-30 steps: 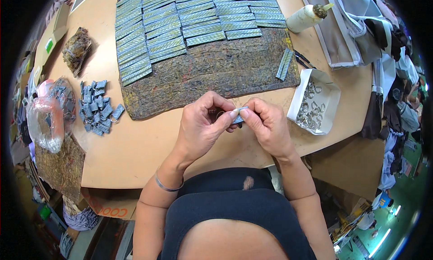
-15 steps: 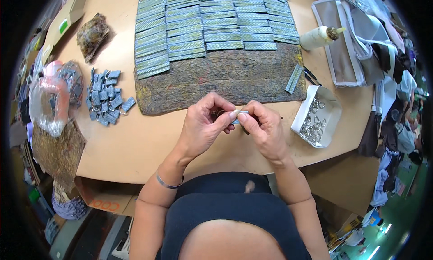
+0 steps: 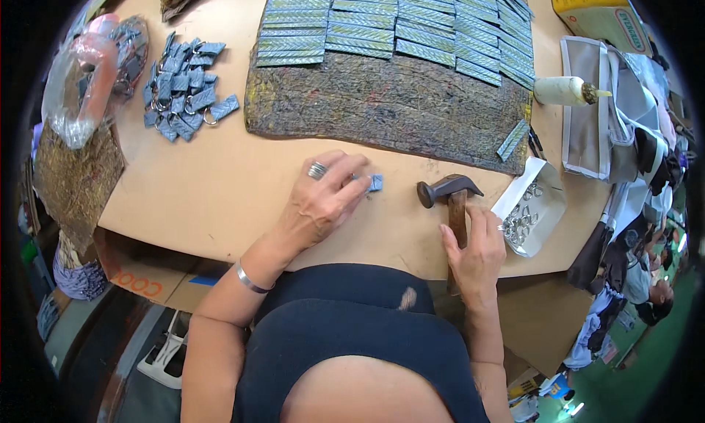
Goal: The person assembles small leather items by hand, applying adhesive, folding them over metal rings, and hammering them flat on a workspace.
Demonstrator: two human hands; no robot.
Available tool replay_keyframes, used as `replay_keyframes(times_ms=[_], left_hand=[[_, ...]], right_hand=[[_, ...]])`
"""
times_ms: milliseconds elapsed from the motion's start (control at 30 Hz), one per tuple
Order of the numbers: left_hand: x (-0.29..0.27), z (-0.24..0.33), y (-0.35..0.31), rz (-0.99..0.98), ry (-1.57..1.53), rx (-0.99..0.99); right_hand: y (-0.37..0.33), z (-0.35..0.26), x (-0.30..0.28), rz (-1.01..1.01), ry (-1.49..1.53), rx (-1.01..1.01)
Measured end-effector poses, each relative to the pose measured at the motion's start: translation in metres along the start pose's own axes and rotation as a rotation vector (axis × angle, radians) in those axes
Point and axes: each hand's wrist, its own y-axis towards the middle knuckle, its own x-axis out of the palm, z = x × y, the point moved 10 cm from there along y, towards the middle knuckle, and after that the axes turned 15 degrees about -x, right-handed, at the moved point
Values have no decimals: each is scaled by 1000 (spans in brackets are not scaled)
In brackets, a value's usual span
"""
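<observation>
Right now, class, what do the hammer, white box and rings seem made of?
Hammer: dark metal head, probably steel by its sheen; handle likely wood, brown and dull. White box: probably smooth card, thin-walled. Rings: likely polished metal, silvery glints.

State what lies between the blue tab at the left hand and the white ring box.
In the head view, the wooden-handled hammer and right hand lie between them.

We count one hammer (image 3: 457, 211) and one loose tab (image 3: 377, 182) toward the worktop's (image 3: 198, 195) front edge; one bottle (image 3: 561, 91) and one white box (image 3: 519, 185) toward its right, the rings (image 3: 518, 222) too crowded to count; over a dozen heaped tabs (image 3: 179, 84) toward its left; one board (image 3: 330, 100) with five columns of strips (image 3: 426, 31) and one stray strip (image 3: 513, 140) near its near right corner.
</observation>
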Motion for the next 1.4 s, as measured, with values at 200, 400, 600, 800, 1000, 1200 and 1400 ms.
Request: replay_keyframes(times_ms=[200,400,600,800,1000,1200,1400], left_hand=[[2,0,-5,27,20,42],[-6,-5,-13,73,-55,49],[-8,-13,-14,84,-141,-8],[-9,-15,-15,84,-156,-17],[-9,-16,-13,95,-167,-32],[-8,-17,-15,59,-180,-65],[-9,-18,-14,69,-152,-59]], right_hand=[[-28,28,25,-3,273,203],[2,-32,0,103,281,-83],[10,-58,-5,202,80,-267],[10,-61,-33,407,155,-292],[22,-68,-7,181,58,-329],[30,-68,0,114,50,-271],[36,-70,-9,227,68,-296]])
